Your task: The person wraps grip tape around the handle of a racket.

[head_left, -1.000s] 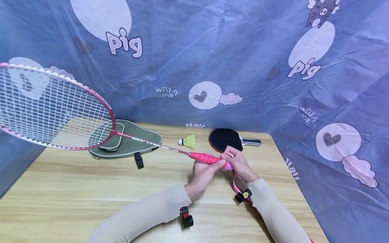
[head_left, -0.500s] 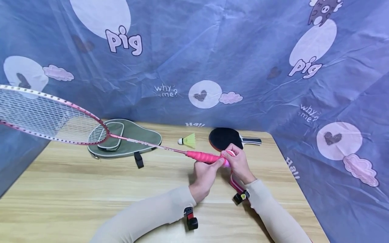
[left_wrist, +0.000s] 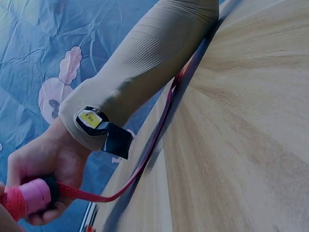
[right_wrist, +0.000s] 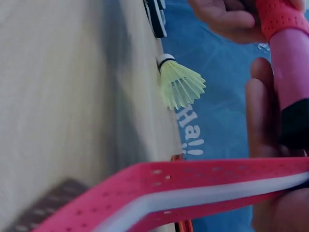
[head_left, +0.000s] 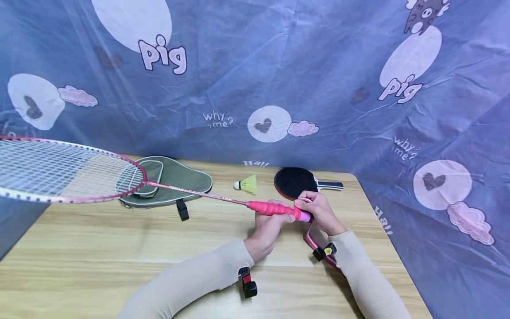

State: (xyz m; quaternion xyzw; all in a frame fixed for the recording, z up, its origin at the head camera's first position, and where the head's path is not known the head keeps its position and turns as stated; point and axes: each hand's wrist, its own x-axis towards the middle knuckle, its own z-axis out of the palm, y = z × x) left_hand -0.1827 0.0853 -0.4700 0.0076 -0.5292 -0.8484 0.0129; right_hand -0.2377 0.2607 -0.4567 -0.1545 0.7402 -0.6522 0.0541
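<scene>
Two hands meet at the handle (head_left: 272,208) of the racket (head_left: 145,182), just right of centre in the head view. My left hand (head_left: 264,232) grips it from below, its thumb near the end, I think to steady the racket's weight; the strings (head_left: 75,168) run off the left edge. My right hand (head_left: 320,212) pinches the tape (head_left: 312,241) beside the handle's end, apparently to control it there; I cannot tell how all its lower fingers lie.

Red wrap with small holes covers most of the handle, while a purple band (right_wrist: 292,63) and a black cap (right_wrist: 295,125) show bare at upper right in the right wrist view. Loose tape hangs in a curve under my right sleeve (head_left: 362,270), probably left slack so it doesn't tug.

I hold the racket above the counter (head_left: 107,257), seemingly so the handle can turn freely. It crosses in front of the green cover (head_left: 185,179) at left of centre. The shuttlecock (head_left: 247,184) and black paddle (head_left: 295,182) lie along the back, beyond my hands, perhaps to leave me working room, with the printed cloth (head_left: 219,57) behind them.
</scene>
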